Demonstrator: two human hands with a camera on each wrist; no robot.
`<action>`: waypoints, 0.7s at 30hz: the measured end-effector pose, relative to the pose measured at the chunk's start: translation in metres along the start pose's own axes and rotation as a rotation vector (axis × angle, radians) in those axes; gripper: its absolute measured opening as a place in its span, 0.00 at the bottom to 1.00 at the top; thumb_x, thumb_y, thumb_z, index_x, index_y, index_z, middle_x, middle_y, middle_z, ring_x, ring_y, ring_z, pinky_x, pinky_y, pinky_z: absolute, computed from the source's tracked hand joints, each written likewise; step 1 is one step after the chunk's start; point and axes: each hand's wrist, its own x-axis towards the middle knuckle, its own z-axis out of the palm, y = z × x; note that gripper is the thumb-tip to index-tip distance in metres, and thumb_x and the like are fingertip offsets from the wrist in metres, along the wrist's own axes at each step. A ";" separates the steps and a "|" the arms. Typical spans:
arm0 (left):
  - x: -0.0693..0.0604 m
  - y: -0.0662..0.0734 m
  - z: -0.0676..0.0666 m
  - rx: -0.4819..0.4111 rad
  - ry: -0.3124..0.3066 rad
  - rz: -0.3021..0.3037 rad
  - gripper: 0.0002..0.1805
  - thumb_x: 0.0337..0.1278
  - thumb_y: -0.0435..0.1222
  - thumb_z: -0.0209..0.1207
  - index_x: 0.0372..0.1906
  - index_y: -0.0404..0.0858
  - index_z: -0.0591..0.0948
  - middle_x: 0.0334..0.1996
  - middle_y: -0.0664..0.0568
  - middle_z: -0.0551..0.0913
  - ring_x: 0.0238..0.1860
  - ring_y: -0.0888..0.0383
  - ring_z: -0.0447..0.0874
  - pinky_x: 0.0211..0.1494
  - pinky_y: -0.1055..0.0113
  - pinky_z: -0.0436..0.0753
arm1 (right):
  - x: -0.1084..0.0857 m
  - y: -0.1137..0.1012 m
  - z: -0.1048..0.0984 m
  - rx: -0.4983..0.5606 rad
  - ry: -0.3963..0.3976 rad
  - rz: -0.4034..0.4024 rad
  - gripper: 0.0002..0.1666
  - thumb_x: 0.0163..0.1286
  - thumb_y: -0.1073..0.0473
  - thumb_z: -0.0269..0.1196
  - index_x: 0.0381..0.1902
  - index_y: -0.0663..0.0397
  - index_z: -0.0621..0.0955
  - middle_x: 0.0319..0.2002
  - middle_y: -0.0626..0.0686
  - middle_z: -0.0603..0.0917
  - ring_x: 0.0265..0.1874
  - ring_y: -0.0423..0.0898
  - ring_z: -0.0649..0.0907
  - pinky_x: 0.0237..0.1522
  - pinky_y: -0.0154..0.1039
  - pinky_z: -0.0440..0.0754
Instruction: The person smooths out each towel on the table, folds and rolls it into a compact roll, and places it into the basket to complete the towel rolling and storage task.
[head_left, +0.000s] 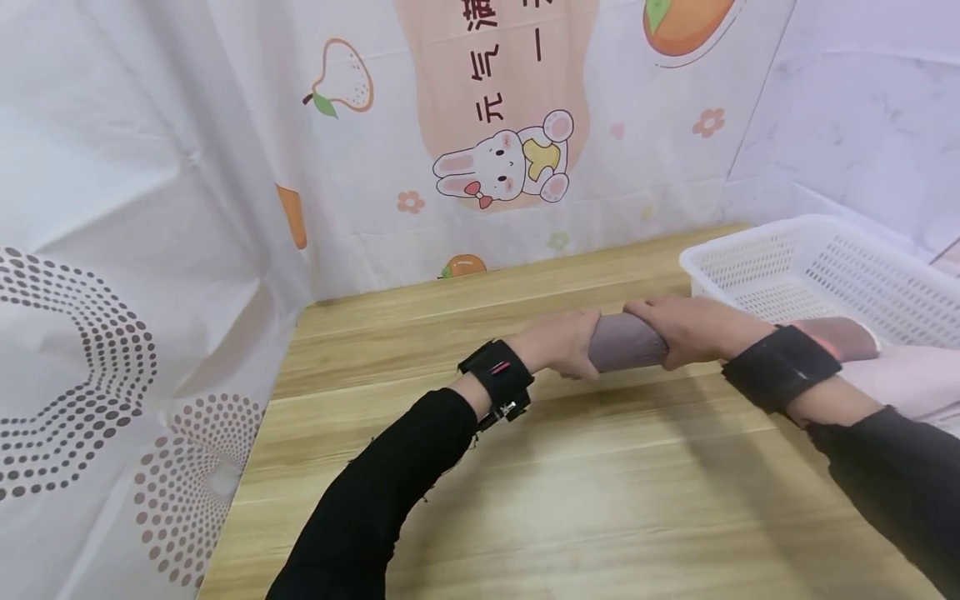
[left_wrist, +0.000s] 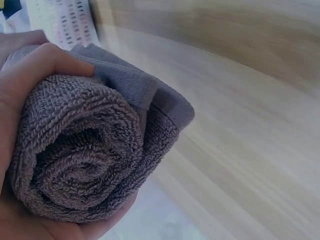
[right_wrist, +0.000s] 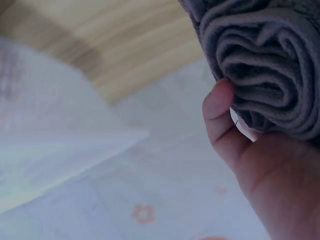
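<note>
A rolled-up grey-purple towel is held level above the wooden table between both hands. My left hand grips its left end, fingers and thumb curled round it. At the right end my right hand grips the roll. In the left wrist view the towel's spiral end faces the camera, with a flat hemmed edge sticking out on one side. The right wrist view shows the other end, its folds looser, with the thumb pressed against the outer layer.
A white perforated plastic basket stands at the right of the table. Near it, partly behind the right forearm, lie a brownish roll and pale pink cloth. Printed curtains hang behind and to the left.
</note>
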 end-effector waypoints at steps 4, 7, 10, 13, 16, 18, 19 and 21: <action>0.016 0.019 -0.007 -0.013 -0.017 0.027 0.34 0.48 0.49 0.69 0.56 0.40 0.67 0.41 0.55 0.78 0.30 0.62 0.82 0.32 0.73 0.79 | -0.016 0.015 -0.012 -0.021 -0.017 0.046 0.45 0.28 0.63 0.80 0.50 0.53 0.75 0.38 0.53 0.82 0.37 0.52 0.82 0.33 0.53 0.81; 0.027 0.036 -0.010 0.003 -0.026 0.026 0.33 0.48 0.51 0.68 0.55 0.42 0.67 0.42 0.57 0.78 0.30 0.64 0.81 0.33 0.73 0.78 | -0.032 0.026 -0.019 -0.036 -0.036 0.091 0.46 0.27 0.62 0.79 0.51 0.53 0.75 0.37 0.52 0.81 0.35 0.51 0.82 0.31 0.52 0.81; 0.037 0.057 -0.015 -0.002 -0.037 0.031 0.33 0.48 0.50 0.69 0.56 0.44 0.67 0.41 0.58 0.78 0.28 0.66 0.82 0.30 0.73 0.79 | -0.050 0.034 -0.028 -0.046 -0.057 0.132 0.41 0.30 0.59 0.79 0.48 0.50 0.76 0.34 0.48 0.80 0.33 0.47 0.81 0.29 0.49 0.79; 0.047 0.078 -0.019 -0.027 -0.056 0.041 0.33 0.47 0.48 0.69 0.56 0.45 0.65 0.40 0.59 0.78 0.24 0.67 0.83 0.27 0.74 0.79 | -0.069 0.042 -0.037 -0.051 -0.068 0.138 0.36 0.35 0.56 0.80 0.44 0.49 0.76 0.31 0.45 0.79 0.32 0.44 0.80 0.32 0.46 0.79; 0.057 0.099 -0.024 -0.042 -0.064 0.050 0.33 0.48 0.49 0.69 0.55 0.46 0.63 0.40 0.60 0.77 0.23 0.67 0.83 0.28 0.75 0.79 | -0.088 0.050 -0.047 -0.069 -0.072 0.138 0.37 0.31 0.56 0.81 0.42 0.50 0.76 0.30 0.44 0.78 0.30 0.42 0.79 0.33 0.44 0.78; 0.063 0.110 -0.027 -0.037 -0.060 0.045 0.33 0.49 0.50 0.69 0.54 0.48 0.63 0.39 0.60 0.77 0.23 0.68 0.83 0.29 0.75 0.78 | -0.099 0.056 -0.052 -0.095 -0.047 0.131 0.39 0.28 0.54 0.83 0.41 0.49 0.76 0.28 0.41 0.77 0.29 0.39 0.77 0.32 0.41 0.78; 0.066 0.115 -0.028 -0.036 -0.062 0.045 0.33 0.49 0.50 0.69 0.54 0.48 0.62 0.38 0.61 0.77 0.23 0.68 0.83 0.29 0.75 0.78 | -0.105 0.059 -0.053 -0.104 -0.023 0.119 0.39 0.26 0.54 0.84 0.39 0.48 0.75 0.27 0.39 0.76 0.28 0.36 0.75 0.31 0.40 0.77; 0.071 0.125 -0.031 -0.008 -0.070 0.036 0.33 0.49 0.51 0.69 0.53 0.50 0.62 0.36 0.63 0.79 0.23 0.68 0.83 0.28 0.74 0.78 | -0.115 0.064 -0.055 -0.119 0.030 0.089 0.40 0.21 0.56 0.85 0.37 0.45 0.75 0.26 0.35 0.74 0.27 0.32 0.73 0.30 0.37 0.75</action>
